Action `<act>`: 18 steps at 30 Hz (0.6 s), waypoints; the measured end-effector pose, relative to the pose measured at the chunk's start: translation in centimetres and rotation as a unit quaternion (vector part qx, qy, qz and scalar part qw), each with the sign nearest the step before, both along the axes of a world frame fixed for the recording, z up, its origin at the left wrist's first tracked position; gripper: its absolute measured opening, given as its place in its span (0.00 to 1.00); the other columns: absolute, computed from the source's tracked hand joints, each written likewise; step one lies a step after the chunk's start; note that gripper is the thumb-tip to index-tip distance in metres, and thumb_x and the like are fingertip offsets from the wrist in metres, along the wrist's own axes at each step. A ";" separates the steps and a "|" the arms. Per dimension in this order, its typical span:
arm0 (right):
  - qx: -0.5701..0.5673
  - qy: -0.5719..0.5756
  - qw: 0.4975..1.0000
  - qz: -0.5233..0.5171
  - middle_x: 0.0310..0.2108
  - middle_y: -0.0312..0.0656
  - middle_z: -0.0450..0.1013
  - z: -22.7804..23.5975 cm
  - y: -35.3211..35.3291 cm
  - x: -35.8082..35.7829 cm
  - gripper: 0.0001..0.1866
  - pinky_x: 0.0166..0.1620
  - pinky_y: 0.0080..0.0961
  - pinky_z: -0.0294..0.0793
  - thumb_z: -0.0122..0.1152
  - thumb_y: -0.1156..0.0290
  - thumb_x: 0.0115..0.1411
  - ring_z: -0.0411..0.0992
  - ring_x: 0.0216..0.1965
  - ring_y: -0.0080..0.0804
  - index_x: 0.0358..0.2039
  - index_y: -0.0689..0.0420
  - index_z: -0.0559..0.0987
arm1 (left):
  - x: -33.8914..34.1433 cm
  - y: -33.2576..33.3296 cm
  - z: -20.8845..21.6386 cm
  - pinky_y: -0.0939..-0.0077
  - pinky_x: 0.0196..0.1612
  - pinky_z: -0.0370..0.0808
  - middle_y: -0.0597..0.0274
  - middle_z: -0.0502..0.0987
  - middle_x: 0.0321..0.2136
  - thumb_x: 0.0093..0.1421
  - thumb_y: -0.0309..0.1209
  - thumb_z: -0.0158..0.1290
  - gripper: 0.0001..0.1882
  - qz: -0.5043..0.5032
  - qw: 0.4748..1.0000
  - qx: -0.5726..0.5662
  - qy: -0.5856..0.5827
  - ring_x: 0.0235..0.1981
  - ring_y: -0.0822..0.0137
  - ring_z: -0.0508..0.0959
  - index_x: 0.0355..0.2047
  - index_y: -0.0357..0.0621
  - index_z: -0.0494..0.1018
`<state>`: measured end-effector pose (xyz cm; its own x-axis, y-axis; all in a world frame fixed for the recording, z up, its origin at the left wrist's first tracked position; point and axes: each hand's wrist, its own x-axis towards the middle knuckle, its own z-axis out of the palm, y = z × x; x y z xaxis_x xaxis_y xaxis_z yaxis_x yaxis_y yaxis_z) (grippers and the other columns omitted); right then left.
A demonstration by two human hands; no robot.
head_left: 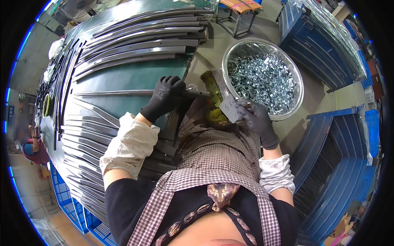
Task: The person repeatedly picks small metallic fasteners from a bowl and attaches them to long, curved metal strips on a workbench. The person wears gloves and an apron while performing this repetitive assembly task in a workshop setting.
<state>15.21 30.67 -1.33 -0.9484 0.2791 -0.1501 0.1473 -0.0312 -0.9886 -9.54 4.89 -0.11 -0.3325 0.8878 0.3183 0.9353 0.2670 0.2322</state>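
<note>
My left hand (167,96), in a dark glove, is closed around a long, narrow grey metal strip (119,93). The strip lies across the green tabletop, and its near end sticks out to the right past my fingers. On the right, my gloved right hand (257,122) is closed at the near rim of a clear round basin (301,91). Small shiny metal clips (262,78) fill this basin. A pale card (230,109) with handwriting touches my right fingertips. Whether they grip the card or a small part is hidden.
More dark strips (139,51) lie in rows at the far side of the green table (123,76), with curved strips (90,141) nearer me. Blue metal bins (320,49) stand at right. A wooden-topped stool (242,5) is beyond. Another person (33,147) is far left.
</note>
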 end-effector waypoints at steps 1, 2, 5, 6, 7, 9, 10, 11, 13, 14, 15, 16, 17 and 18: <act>0.007 0.013 1.000 0.008 0.30 0.33 0.78 -0.6 -0.4 0.3 0.13 0.28 0.13 0.67 0.59 0.71 0.68 0.68 0.25 0.13 0.51 0.60 0.80 | 0.3 0.4 -1.0 0.55 0.49 0.70 0.59 0.76 0.37 0.48 0.36 0.66 0.17 0.003 1.000 0.006 -0.019 0.42 0.50 0.76 0.35 0.46 0.73; 0.012 0.025 0.999 0.018 0.30 0.33 0.77 -0.2 -1.4 0.3 0.14 0.29 0.13 0.67 0.59 0.72 0.68 0.68 0.25 0.13 0.52 0.60 0.80 | 0.7 0.5 -1.6 0.55 0.49 0.70 0.58 0.76 0.37 0.48 0.35 0.66 0.17 0.009 0.999 0.011 -0.038 0.43 0.50 0.76 0.34 0.45 0.72; 0.017 0.058 0.998 0.036 0.30 0.33 0.77 -0.2 -3.3 0.7 0.11 0.33 0.16 0.73 0.59 0.75 0.67 0.72 0.29 0.16 0.48 0.64 0.80 | 2.3 0.8 -1.2 0.57 0.50 0.70 0.57 0.76 0.40 0.49 0.33 0.65 0.16 -0.024 0.995 -0.018 -0.094 0.44 0.50 0.76 0.36 0.45 0.74; 0.045 0.077 0.995 0.040 0.31 0.34 0.78 0.4 -3.8 0.8 0.11 0.34 0.17 0.74 0.59 0.75 0.67 0.72 0.30 0.15 0.48 0.64 0.81 | 2.7 0.7 -0.6 0.56 0.49 0.71 0.56 0.77 0.39 0.50 0.34 0.65 0.14 -0.032 0.997 0.007 -0.069 0.43 0.50 0.77 0.36 0.45 0.75; 0.074 0.096 0.992 0.045 0.32 0.35 0.78 0.7 -4.3 0.9 0.11 0.34 0.17 0.74 0.59 0.75 0.67 0.73 0.30 0.15 0.47 0.65 0.81 | 3.2 0.6 0.2 0.56 0.48 0.71 0.56 0.77 0.38 0.52 0.34 0.64 0.13 -0.039 0.998 0.031 -0.045 0.42 0.49 0.77 0.35 0.45 0.76; 0.169 0.163 0.971 0.054 0.33 0.41 0.80 -0.3 -5.0 0.9 0.14 0.36 0.24 0.77 0.61 0.76 0.64 0.77 0.30 0.28 0.49 0.62 0.80 | 4.4 0.4 2.2 0.57 0.46 0.73 0.53 0.77 0.36 0.54 0.35 0.63 0.10 -0.067 0.994 0.011 -0.087 0.39 0.48 0.77 0.35 0.45 0.78; 0.222 0.188 0.955 0.053 0.34 0.43 0.81 -0.5 -5.5 0.7 0.13 0.37 0.26 0.78 0.62 0.76 0.62 0.78 0.31 0.32 0.48 0.61 0.81 | 5.3 0.1 3.0 0.58 0.44 0.73 0.52 0.77 0.35 0.55 0.35 0.63 0.10 -0.082 0.984 -0.035 -0.155 0.37 0.48 0.78 0.35 0.44 0.78; 0.275 0.213 0.936 0.054 0.34 0.45 0.81 -0.6 -6.1 0.6 0.13 0.37 0.28 0.79 0.62 0.76 0.61 0.80 0.32 0.35 0.47 0.60 0.81 | 6.4 -0.2 3.3 0.59 0.41 0.74 0.50 0.78 0.34 0.56 0.34 0.63 0.10 -0.097 0.967 -0.078 -0.223 0.36 0.48 0.78 0.35 0.43 0.79; 0.299 0.216 0.927 0.073 0.36 0.48 0.81 0.1 -7.2 0.3 0.14 0.38 0.33 0.80 0.64 0.77 0.58 0.81 0.35 0.43 0.46 0.58 0.82 | 8.9 0.1 3.0 0.62 0.36 0.76 0.55 0.78 0.29 0.52 0.36 0.66 0.13 -0.104 0.963 -0.016 -0.249 0.32 0.52 0.79 0.35 0.43 0.81; 0.310 0.221 0.921 0.083 0.36 0.48 0.81 0.2 -7.5 0.1 0.14 0.37 0.33 0.80 0.64 0.78 0.57 0.81 0.34 0.43 0.45 0.58 0.82 | 9.5 0.2 3.0 0.62 0.36 0.76 0.55 0.78 0.29 0.53 0.35 0.66 0.13 -0.103 0.960 -0.015 -0.261 0.32 0.52 0.79 0.36 0.42 0.81; 0.321 0.226 0.915 0.093 0.36 0.48 0.81 0.2 -7.7 -0.1 0.14 0.37 0.33 0.79 0.65 0.78 0.57 0.81 0.34 0.44 0.45 0.58 0.82 | 9.7 0.2 3.0 0.62 0.36 0.76 0.55 0.78 0.29 0.53 0.35 0.66 0.14 -0.102 0.957 -0.015 -0.273 0.32 0.53 0.79 0.36 0.41 0.81; 0.292 0.186 0.932 0.108 0.34 0.46 0.81 -0.3 -7.7 -0.3 0.14 0.36 0.30 0.78 0.67 0.75 0.58 0.80 0.32 0.36 0.45 0.60 0.81 | 9.5 0.2 3.2 0.60 0.37 0.75 0.52 0.79 0.31 0.57 0.33 0.62 0.11 -0.093 0.953 -0.024 -0.287 0.31 0.50 0.79 0.38 0.42 0.81; 0.217 0.137 0.961 0.105 0.33 0.45 0.81 0.4 -7.9 -0.4 0.14 0.35 0.29 0.77 0.67 0.73 0.59 0.79 0.32 0.32 0.46 0.61 0.81 | 9.3 0.0 2.9 0.60 0.36 0.75 0.55 0.78 0.30 0.56 0.34 0.63 0.11 -0.093 0.965 -0.024 -0.242 0.31 0.52 0.79 0.37 0.43 0.81; 0.142 0.086 0.981 0.102 0.33 0.43 0.80 1.7 -7.9 -0.4 0.15 0.35 0.27 0.76 0.68 0.72 0.59 0.78 0.31 0.28 0.46 0.62 0.80 | 9.1 -0.1 2.4 0.61 0.35 0.75 0.57 0.78 0.30 0.54 0.35 0.64 0.12 -0.094 0.975 -0.024 -0.198 0.31 0.55 0.78 0.37 0.44 0.81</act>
